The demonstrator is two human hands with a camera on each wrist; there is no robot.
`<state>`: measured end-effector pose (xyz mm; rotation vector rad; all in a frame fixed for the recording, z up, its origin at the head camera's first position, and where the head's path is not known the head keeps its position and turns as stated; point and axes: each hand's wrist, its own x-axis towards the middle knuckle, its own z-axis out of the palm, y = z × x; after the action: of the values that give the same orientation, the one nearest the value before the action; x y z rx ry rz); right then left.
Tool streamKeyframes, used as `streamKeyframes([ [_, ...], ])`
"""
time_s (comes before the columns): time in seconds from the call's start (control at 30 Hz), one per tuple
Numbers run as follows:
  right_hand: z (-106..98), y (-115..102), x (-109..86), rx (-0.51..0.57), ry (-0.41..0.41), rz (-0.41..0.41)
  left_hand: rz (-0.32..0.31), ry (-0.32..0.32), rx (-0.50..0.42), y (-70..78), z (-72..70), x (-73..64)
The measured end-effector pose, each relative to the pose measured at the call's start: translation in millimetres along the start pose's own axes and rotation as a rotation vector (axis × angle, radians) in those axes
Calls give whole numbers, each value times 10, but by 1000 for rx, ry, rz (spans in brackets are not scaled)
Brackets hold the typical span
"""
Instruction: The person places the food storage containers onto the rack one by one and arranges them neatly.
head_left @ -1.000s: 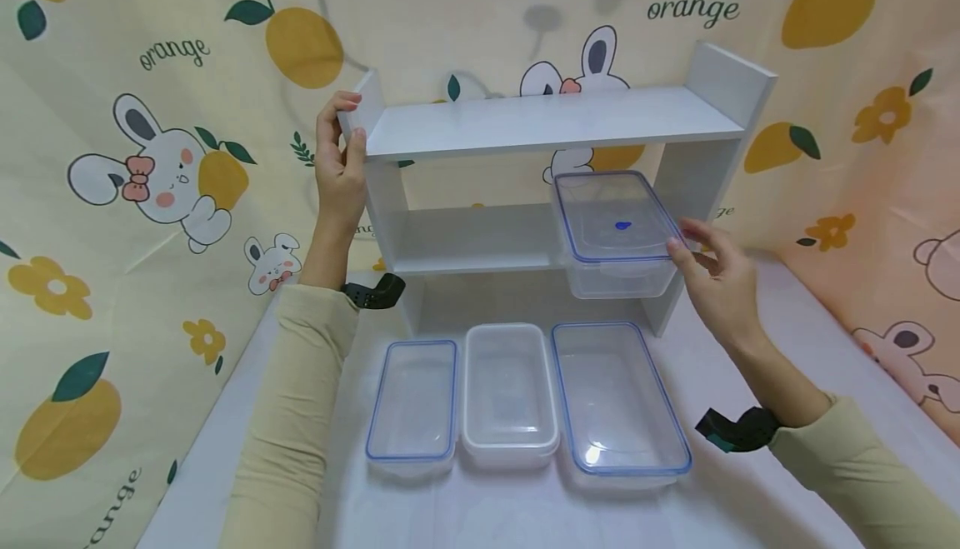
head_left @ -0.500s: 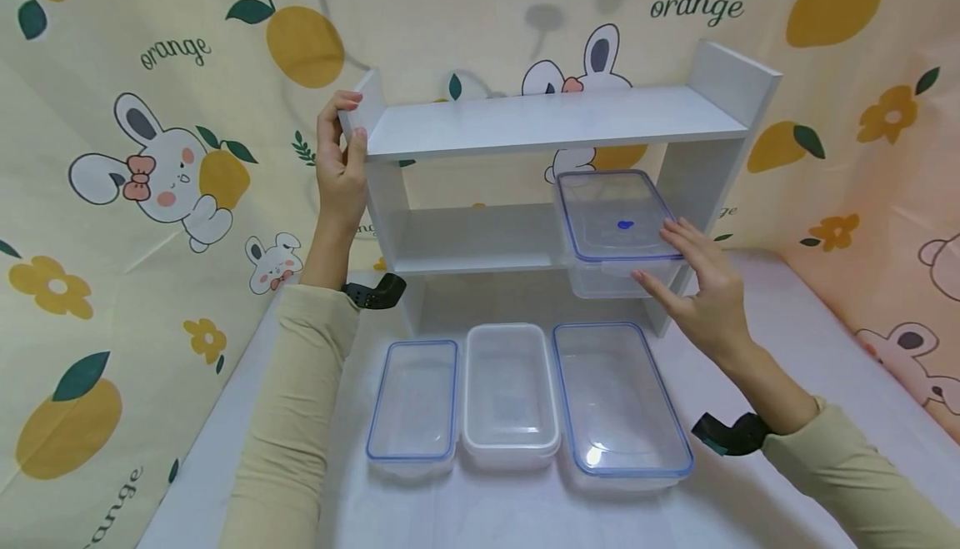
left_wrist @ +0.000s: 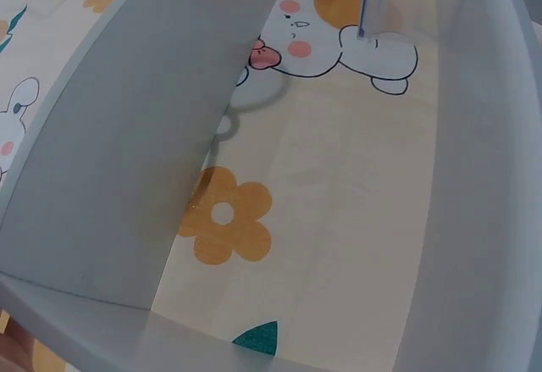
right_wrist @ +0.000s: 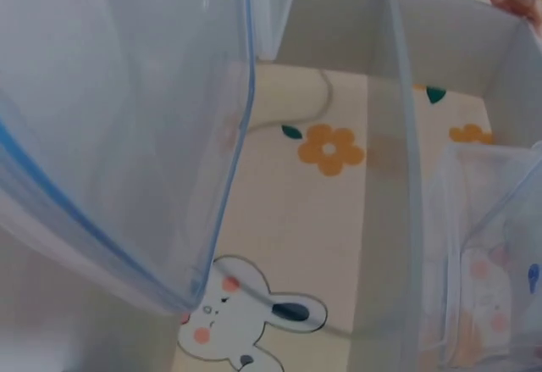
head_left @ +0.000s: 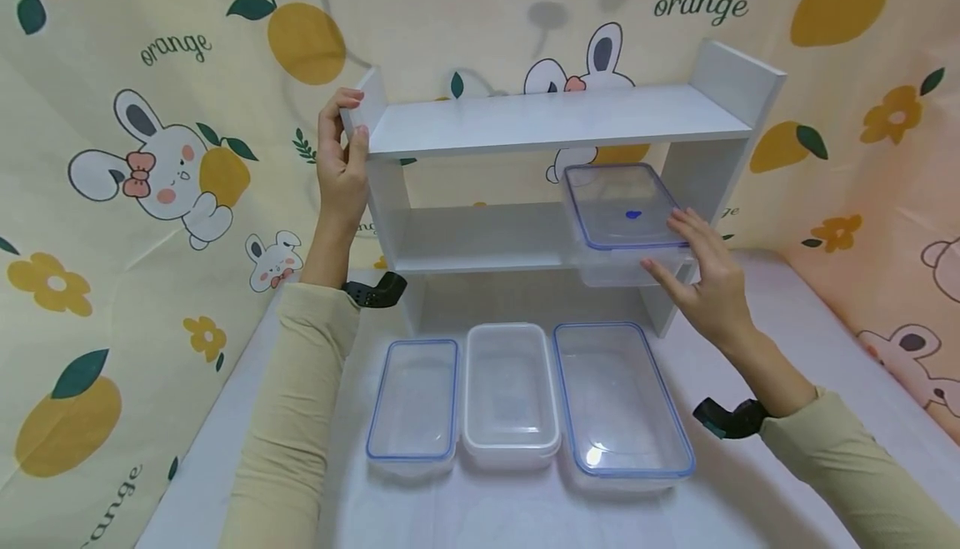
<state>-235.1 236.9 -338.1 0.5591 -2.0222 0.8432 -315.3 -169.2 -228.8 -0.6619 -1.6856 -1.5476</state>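
Observation:
My left hand [head_left: 342,162] grips the upper left side panel of a white shelf unit [head_left: 555,122], thumb in front and fingers around the edge. On the middle board, at the right, sits a clear plastic food container [head_left: 618,199] with a blue-rimmed lid and a small blue mark; its front juts out past the board. My right hand [head_left: 708,299] is at its front right corner, the extended fingers on the lid's edge and the thumb near the front wall. In the right wrist view that container [right_wrist: 487,253] shows at the right, and a fingertip-sized bit of hand shows at the lower edge.
On the white table before the shelf stand a small blue-rimmed container [head_left: 414,399], a white-lidded container [head_left: 512,391] and a large blue-rimmed container [head_left: 622,399] in a row. A printed cloth [head_left: 450,16] hangs behind. The shelf's top board [head_left: 480,128] has raised ends.
My right hand has moved from pinching the container's right corner to extended fingers and thumb at its front. The container has slid slightly back and right on the board. My left hand stays put.

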Motion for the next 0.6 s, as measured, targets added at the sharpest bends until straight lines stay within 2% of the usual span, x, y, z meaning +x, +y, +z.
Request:
streamKeyframes([
  [0.23,9,75,26,-5,-28,27,-58,9,39,50,-8,32],
  [0.43,21,107,26,-14,-41,62,-159,-2,42,89,14,80],
  [0.5,22,108,29,-19,-43,69,-158,0,26,89,26,91],
  [0.6,17,100,27,-26,-44,80,-123,11,-13,63,48,94],
])
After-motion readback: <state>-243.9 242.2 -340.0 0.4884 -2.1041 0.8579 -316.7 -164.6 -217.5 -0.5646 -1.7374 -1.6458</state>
